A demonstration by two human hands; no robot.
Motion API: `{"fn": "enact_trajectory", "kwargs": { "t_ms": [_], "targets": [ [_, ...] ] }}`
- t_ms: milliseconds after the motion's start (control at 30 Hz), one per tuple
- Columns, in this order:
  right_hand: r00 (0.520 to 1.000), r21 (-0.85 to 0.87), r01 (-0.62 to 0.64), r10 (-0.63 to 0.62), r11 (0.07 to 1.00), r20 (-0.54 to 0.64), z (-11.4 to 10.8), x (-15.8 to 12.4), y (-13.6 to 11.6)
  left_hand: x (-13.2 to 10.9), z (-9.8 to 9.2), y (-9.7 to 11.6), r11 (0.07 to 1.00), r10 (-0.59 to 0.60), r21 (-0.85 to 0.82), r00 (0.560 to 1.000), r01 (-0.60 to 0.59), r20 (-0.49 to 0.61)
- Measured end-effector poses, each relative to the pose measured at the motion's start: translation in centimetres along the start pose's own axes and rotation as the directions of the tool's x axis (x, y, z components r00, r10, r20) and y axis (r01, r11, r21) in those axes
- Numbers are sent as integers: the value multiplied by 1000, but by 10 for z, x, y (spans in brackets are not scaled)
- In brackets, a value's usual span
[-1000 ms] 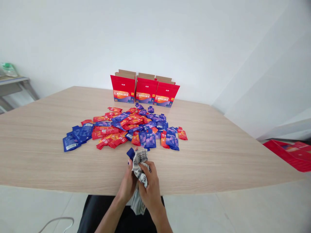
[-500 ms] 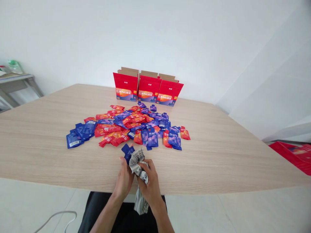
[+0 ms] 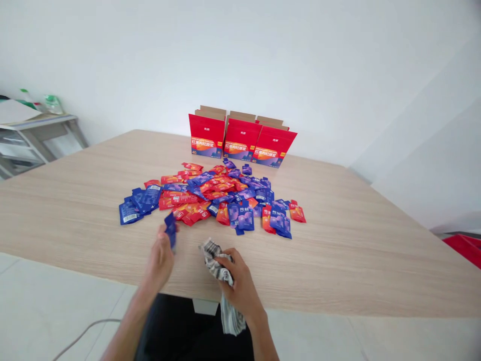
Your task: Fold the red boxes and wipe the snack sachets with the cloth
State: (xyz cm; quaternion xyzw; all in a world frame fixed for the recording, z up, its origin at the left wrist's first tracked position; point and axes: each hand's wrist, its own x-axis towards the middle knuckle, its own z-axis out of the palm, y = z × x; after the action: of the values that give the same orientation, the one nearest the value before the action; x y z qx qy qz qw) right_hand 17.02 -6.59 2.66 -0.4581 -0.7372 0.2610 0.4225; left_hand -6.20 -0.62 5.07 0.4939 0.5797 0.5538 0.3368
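Observation:
My left hand is closed on a small blue sachet, held upright above the table's near edge, just in front of the pile. My right hand grips a striped grey-and-white cloth; its lower end hangs below the table edge. A heap of red and blue sachets lies spread over the middle of the wooden table, a short way beyond both hands.
Three open red cartons stand in a row at the far edge of the table, against the white wall. A grey shelf unit with bottles is at the far left. A red box lies on the floor at right.
My left hand has moved left and away from the cloth, carrying the blue sachet with it. The right hand keeps the cloth. The camera view has shifted left.

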Motion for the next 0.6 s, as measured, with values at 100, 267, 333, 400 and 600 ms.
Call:
{"fn": "enact_trajectory", "kwargs": {
  "t_ms": [100, 267, 333, 400, 600],
  "targets": [
    [998, 46, -45, 46, 998, -32, -7, -11, 11, 45, -62, 5, 811, 169, 584, 970, -35, -176],
    [993, 56, -77, 82, 995, -91, -14, -18, 16, 88, -135, -11, 519, -101, 731, 881, 442, -462],
    [992, 49, -82, 86, 995, -93, -15, -18, 17, 99, -150, -20, 466, -152, 753, 880, 465, -449],
    [992, 44, -88, 92, 995, -90, -14, -17, 17, 109, -157, -25, 429, -164, 791, 899, 436, -406],
    [990, 54, -110, 114, 992, -79, -14, -17, 15, 132, -160, -33, 434, -181, 837, 943, 333, -281]
  ]
}}
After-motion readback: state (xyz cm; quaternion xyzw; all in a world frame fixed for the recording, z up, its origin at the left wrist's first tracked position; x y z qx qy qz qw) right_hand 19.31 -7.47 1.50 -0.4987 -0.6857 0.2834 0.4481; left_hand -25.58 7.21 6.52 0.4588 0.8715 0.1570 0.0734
